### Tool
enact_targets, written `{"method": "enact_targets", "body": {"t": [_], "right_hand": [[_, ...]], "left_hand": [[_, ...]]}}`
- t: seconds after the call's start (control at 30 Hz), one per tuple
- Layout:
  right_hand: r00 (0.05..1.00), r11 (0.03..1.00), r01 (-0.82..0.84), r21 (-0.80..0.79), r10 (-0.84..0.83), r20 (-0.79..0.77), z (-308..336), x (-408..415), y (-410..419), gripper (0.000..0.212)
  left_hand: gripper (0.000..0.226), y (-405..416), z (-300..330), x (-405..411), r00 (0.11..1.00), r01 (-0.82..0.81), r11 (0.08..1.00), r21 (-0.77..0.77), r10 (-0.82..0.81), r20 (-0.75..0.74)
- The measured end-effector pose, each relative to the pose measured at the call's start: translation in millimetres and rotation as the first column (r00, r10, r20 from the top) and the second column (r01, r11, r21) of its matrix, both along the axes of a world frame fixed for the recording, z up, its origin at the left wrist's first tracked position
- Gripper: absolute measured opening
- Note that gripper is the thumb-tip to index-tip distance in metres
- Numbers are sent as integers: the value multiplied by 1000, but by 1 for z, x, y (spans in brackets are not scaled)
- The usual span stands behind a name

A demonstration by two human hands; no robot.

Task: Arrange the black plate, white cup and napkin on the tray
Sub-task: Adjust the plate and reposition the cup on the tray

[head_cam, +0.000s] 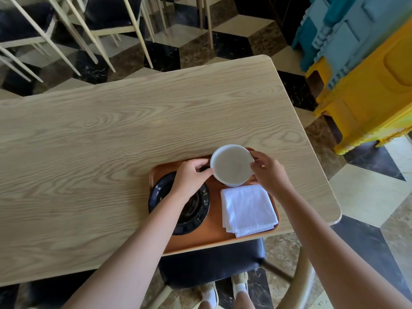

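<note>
An orange-brown tray (211,235) lies at the near edge of the wooden table. The white cup (231,166), filled with pale liquid, is at the tray's far right corner. My left hand (191,175) grips its left rim and my right hand (267,170) grips its right side. Whether the cup rests on the tray or hangs just above it I cannot tell. A black plate (196,210) sits on the tray's left half, partly hidden under my left forearm. A folded white napkin (248,210) lies on the tray's right half, just in front of the cup.
The light wooden table (111,152) stretches left and away from the tray. A black-seated chair (211,262) stands under the near edge. Yellow and blue plastic crates (367,74) are stacked at the right. More chairs (89,23) stand beyond the table.
</note>
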State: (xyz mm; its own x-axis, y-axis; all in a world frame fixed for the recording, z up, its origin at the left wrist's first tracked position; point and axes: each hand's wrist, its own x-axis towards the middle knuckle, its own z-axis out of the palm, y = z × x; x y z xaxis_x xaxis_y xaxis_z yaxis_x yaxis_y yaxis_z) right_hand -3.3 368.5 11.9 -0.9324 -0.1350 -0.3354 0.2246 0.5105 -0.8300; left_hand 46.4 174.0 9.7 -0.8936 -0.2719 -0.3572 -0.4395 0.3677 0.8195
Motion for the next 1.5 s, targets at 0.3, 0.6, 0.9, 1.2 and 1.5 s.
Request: {"method": "enact_targets", "body": {"t": [0.3, 0.6, 0.9, 1.2, 1.5], "right_hand": [[999, 1000, -16, 18, 17, -29, 0, 5, 1, 37], [909, 958, -5, 285, 123, -399, 4, 49, 33, 28], [755, 574, -382, 724, 646, -114, -25, 105, 59, 57], [767, 565, -366, 740, 633, -104, -31, 115, 46, 56], [775, 553, -343, 759, 623, -103, -26, 125, 32, 55]], "left_hand": [[42, 2, -3, 11, 999, -22, 999, -37, 21, -35], [31, 30, 2, 70, 821, -36, 918, -395, -198, -535], [54, 103, -34, 106, 811, 379, 566, -732, -584, -33], [59, 102, -33, 111, 853, 385, 516, -766, -516, 80], [59, 89, -40, 120, 847, 398, 503, -767, -523, 96]]}}
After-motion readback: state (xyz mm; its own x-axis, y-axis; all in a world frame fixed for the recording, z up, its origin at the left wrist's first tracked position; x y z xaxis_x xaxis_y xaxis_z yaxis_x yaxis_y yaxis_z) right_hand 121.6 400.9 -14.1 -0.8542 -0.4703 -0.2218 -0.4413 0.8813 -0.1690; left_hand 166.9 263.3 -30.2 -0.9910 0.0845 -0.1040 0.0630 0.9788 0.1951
